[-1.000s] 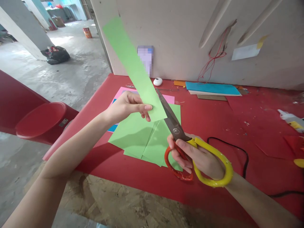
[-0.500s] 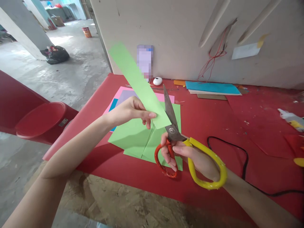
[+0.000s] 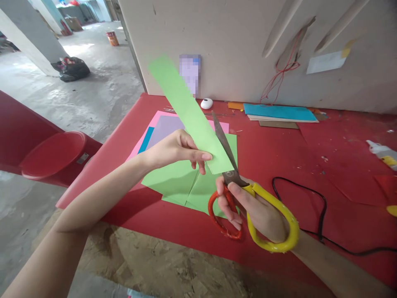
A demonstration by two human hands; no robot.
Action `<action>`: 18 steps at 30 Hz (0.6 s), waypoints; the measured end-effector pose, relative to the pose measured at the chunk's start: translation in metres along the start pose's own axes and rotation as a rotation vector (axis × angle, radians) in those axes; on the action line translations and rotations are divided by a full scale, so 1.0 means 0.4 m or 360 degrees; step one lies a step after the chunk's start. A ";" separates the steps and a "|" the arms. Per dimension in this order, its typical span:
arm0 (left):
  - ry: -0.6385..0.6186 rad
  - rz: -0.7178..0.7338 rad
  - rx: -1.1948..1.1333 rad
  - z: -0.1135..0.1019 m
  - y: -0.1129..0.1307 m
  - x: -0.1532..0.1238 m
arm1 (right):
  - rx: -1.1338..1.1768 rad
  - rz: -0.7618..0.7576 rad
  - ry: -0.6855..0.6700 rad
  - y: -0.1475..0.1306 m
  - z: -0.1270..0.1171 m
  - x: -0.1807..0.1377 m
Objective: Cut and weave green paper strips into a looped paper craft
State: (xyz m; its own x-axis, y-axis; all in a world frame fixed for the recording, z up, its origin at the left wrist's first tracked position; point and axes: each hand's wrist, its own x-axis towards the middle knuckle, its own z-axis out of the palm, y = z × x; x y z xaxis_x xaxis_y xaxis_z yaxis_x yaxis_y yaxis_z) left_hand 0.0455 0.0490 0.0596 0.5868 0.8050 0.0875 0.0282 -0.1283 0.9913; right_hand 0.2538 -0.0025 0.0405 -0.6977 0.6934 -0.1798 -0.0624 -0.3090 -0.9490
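Pinched between the thumb and fingers of my left hand (image 3: pixel 186 153) is a long light-green paper strip (image 3: pixel 182 99), tilted up to the left. My right hand (image 3: pixel 257 207) grips a pair of scissors (image 3: pixel 274 244) with one yellow and one red handle loop. The scissor blades point up and away, at the strip's lower right end; whether the paper lies between them I cannot tell. Beneath both hands, green paper sheets (image 3: pixel 173 182) lie on the red table, partly covering a purple sheet (image 3: pixel 166 128) and a pink sheet (image 3: pixel 159 117).
Blue paper strips (image 3: pixel 279 111) lie at the table's back, right of a white egg-shaped object (image 3: pixel 206 103). A phone (image 3: pixel 190 74) leans on the wall. A black cord (image 3: pixel 322 207) and a white bottle (image 3: pixel 381 151) are at right. A red stool (image 3: pixel 56 153) stands left.
Both hands have shifted slightly right and down, carrying the strip and the scissors. The scissor blades look a little closer together. The camera view has shifted slightly.
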 end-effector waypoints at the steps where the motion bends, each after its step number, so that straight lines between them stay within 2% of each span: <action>1: 0.0000 0.0000 0.0001 0.000 -0.001 0.001 | -0.0012 0.0021 0.0014 -0.001 0.002 -0.001; 12: 0.0015 -0.0057 0.0040 0.004 0.000 0.002 | -0.0048 0.0016 0.0105 0.003 -0.003 -0.006; 14: 0.0194 0.0034 0.0047 0.006 0.002 0.005 | -0.0098 -0.0028 0.0144 0.003 -0.006 -0.007; 17: 0.0685 0.0241 0.0008 0.006 0.005 0.010 | -0.0212 -0.0071 0.0221 0.003 -0.006 -0.005; 18: 0.0794 0.0269 -0.0007 0.006 0.005 0.011 | -0.0262 -0.0070 0.0245 0.004 -0.006 -0.003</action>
State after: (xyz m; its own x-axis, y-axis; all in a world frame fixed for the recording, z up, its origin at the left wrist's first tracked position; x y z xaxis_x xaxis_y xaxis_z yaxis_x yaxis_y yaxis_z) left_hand 0.0500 0.0510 0.0618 0.1259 0.9514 0.2811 -0.0375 -0.2786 0.9597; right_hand 0.2561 -0.0023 0.0386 -0.5790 0.7990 -0.1626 0.0355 -0.1745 -0.9840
